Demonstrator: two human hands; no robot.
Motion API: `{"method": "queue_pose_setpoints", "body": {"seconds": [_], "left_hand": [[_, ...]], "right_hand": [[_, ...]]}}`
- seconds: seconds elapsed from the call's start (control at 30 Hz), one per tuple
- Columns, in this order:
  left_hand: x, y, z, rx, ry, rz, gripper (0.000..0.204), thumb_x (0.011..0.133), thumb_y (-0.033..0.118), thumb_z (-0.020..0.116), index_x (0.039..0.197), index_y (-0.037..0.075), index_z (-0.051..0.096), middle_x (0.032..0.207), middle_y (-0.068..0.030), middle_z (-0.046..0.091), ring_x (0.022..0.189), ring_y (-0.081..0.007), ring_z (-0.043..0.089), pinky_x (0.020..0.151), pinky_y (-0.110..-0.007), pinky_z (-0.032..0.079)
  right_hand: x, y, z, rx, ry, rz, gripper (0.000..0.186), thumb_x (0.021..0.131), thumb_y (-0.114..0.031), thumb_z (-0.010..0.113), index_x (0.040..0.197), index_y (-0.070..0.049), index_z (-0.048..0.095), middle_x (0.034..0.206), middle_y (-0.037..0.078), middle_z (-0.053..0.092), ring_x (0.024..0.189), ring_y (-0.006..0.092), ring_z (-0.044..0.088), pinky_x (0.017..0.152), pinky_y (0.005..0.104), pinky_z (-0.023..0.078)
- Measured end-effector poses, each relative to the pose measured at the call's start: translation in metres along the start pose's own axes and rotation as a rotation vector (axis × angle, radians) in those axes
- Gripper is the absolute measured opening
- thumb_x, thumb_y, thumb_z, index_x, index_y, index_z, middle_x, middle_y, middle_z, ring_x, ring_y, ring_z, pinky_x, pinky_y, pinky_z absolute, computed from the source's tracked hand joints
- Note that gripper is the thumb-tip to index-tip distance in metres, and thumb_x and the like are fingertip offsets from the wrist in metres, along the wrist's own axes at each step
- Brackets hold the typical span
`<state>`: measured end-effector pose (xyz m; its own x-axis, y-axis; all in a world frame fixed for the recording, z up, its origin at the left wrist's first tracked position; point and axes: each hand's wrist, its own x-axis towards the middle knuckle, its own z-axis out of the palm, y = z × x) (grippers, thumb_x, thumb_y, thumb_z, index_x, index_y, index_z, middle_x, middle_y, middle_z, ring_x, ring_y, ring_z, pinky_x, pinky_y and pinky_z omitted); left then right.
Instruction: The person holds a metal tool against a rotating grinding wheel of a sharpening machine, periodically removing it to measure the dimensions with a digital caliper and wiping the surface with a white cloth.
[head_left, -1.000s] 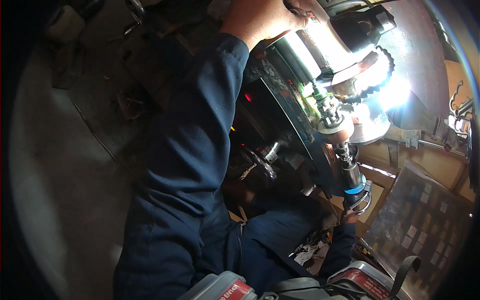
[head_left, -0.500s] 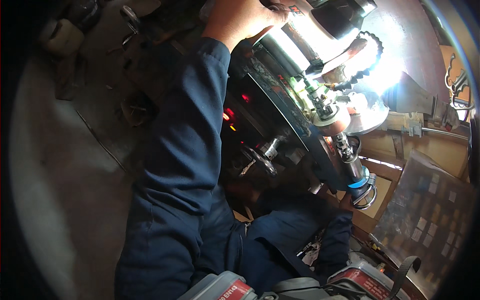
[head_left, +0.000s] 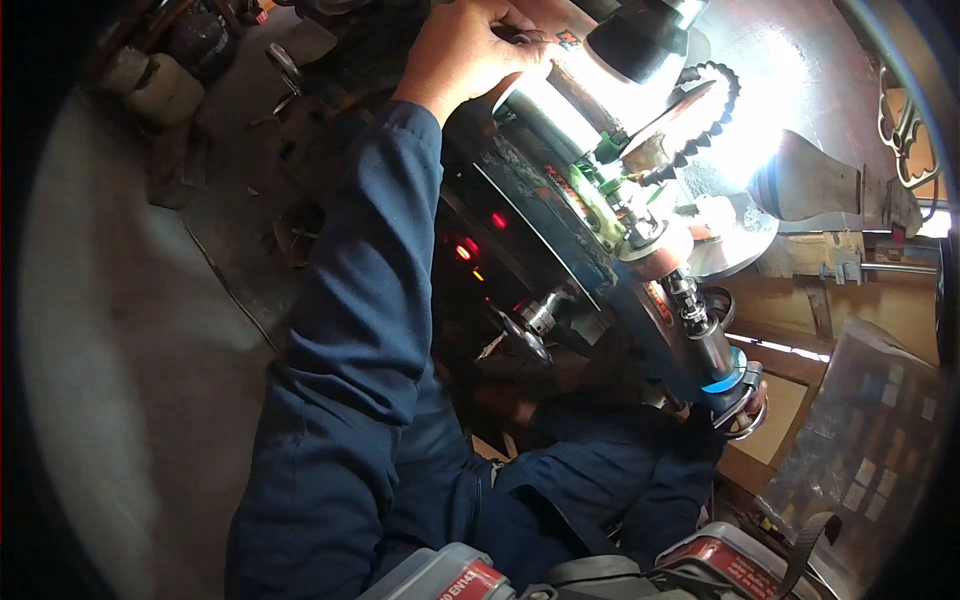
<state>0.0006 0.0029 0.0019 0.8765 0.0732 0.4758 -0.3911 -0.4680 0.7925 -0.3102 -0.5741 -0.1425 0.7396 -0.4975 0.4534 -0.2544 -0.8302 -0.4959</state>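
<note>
At the top of the view my left hand (head_left: pixel 465 55) is closed, its fingertips pinched at the upper end of a bright metal cylinder (head_left: pixel 550 115) on a bench machine. What they pinch is too small to make out. My right hand (head_left: pixel 759 395), mostly hidden, is closed round a small handwheel (head_left: pixel 743 422) with a blue collar (head_left: pixel 725 372) at the machine's near right end. Between the hands runs a metal spindle (head_left: pixel 688 300) with a reddish-brown round housing (head_left: pixel 660 250). Beside it a pale disc (head_left: pixel 745 245) shines under strong light.
A black lamp (head_left: pixel 640 40) and a grey cone-shaped lamp (head_left: pixel 815 175) glare over the machine. A black segmented hose (head_left: pixel 735 90) curves between them. Another handwheel (head_left: pixel 525 340) and red indicator lights (head_left: pixel 463 252) sit below. A plastic-covered sheet (head_left: pixel 860 440) stands at right.
The whole view has shifted slightly. My right hand has come up round the far side of the handwheel, where its fingers now show. My left hand stays at the cylinder's upper end.
</note>
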Motion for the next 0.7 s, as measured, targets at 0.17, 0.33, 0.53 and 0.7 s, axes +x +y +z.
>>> {"method": "queue_pose_setpoints", "body": {"seconds": [0.17, 0.33, 0.53, 0.7], "left_hand": [[0.000, 0.002, 0.001, -0.026, -0.023, -0.040, 0.030, 0.079, 0.024, 0.081, 0.088, -0.002, 0.071, 0.081, -0.0172, 0.073, 0.076, -0.0212, 0.073, 0.068, -0.032, 0.054], [-0.003, 0.003, 0.002, -0.054, 0.012, -0.044, 0.030, 0.078, 0.024, 0.081, 0.087, -0.002, 0.071, 0.080, -0.0176, 0.072, 0.076, -0.0212, 0.073, 0.068, -0.032, 0.054], [-0.005, 0.002, -0.005, -0.021, 0.004, -0.038, 0.032, 0.076, 0.028, 0.082, 0.086, -0.002, 0.072, 0.078, -0.0193, 0.071, 0.075, -0.0261, 0.072, 0.068, -0.035, 0.054], [0.001, -0.005, 0.001, -0.014, 0.024, -0.012, 0.034, 0.075, 0.030, 0.082, 0.087, 0.000, 0.072, 0.079, -0.0192, 0.071, 0.077, -0.0288, 0.072, 0.069, -0.036, 0.054]], "right_hand": [[0.003, -0.003, -0.001, -0.015, 0.008, -0.015, 0.028, 0.089, -0.014, 0.064, 0.112, 0.000, 0.063, 0.105, 0.008, 0.066, 0.093, 0.0228, 0.059, 0.085, 0.0381, 0.048], [-0.001, -0.003, -0.011, -0.021, -0.002, -0.020, 0.027, 0.088, -0.014, 0.064, 0.111, 0.000, 0.063, 0.105, 0.008, 0.066, 0.093, 0.0232, 0.060, 0.086, 0.0384, 0.048], [-0.010, -0.005, -0.025, -0.008, -0.037, -0.029, 0.027, 0.087, -0.013, 0.065, 0.110, 0.000, 0.064, 0.105, 0.008, 0.066, 0.093, 0.0237, 0.060, 0.086, 0.0388, 0.047], [-0.012, -0.009, -0.052, -0.003, -0.098, -0.066, 0.027, 0.086, -0.013, 0.065, 0.109, -0.001, 0.064, 0.105, 0.008, 0.066, 0.093, 0.0242, 0.060, 0.086, 0.0391, 0.047]]}}
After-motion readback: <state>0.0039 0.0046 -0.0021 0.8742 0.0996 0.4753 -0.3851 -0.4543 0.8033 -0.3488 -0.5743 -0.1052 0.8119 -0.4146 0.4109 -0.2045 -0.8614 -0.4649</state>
